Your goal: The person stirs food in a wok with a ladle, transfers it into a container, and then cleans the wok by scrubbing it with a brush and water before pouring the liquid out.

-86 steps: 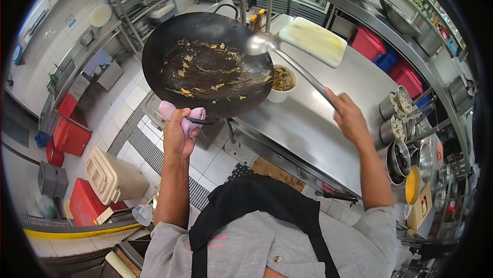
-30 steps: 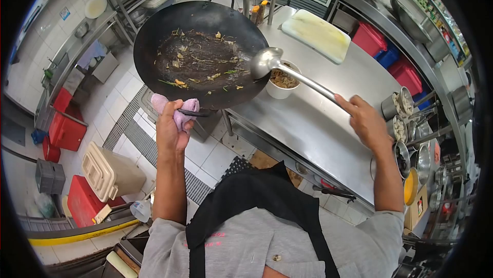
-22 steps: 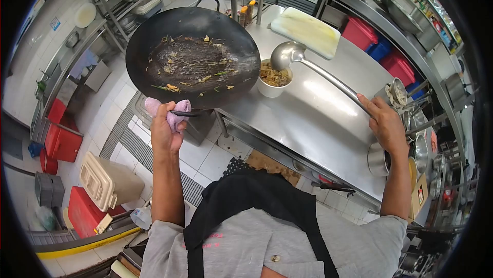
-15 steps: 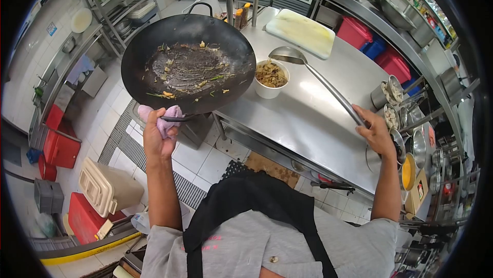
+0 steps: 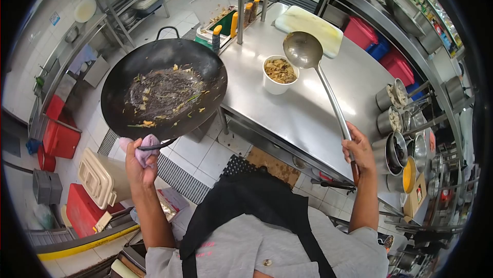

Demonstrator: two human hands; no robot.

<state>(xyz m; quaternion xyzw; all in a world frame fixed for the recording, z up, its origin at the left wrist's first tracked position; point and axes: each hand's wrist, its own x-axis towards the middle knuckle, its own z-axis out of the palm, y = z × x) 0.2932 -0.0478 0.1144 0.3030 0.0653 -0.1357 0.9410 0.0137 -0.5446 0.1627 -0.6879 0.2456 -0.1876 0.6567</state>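
My left hand [image 5: 141, 167] is closed around the handle of a large black wok [image 5: 115, 85], with a folded pink cloth [image 5: 149, 143] between palm and metal. Scraps of food and sauce cling to the wok's inside; it is held in the air left of the steel table [image 5: 257, 106]. In my right hand [image 5: 361, 149] is the long handle of a ladle [image 5: 304, 49], its bowl raised over the table and looking bare apart from a film of grease. Just left of the ladle's bowl stands a white tub [image 5: 277, 86] filled with brown cooked food [image 5: 281, 70].
A white cutting board [image 5: 313, 26] lies at the table's far side. Orange-capped bottles [image 5: 251, 11] stand by the table post. Steel pots [image 5: 385, 96] line the right side, one holding orange liquid [image 5: 409, 175]. A beige bin [image 5: 102, 178] and red boxes [image 5: 84, 211] sit at left.
The wok has moved left and slightly down, away from the tub. The ladle's bowl has shifted right and turned, and my right hand has come lower and nearer my body.
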